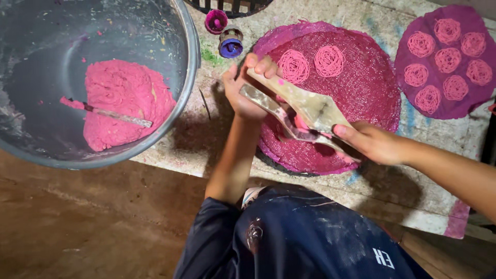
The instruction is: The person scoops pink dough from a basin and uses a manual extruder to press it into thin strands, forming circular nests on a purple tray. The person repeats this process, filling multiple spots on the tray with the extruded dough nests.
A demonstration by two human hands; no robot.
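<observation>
Both hands [310, 111] grip wooden press [305, 111]; pink bit inside, prob. dough.

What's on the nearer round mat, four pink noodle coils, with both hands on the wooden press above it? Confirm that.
Wrong count. The head view shows two pink coils on the nearer mat. Both the left hand and right hand do grip the wooden press above it.

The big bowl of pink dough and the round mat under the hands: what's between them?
Head view: bare, stained tabletop separates bowl from mat, crossed only by the left forearm.
</observation>
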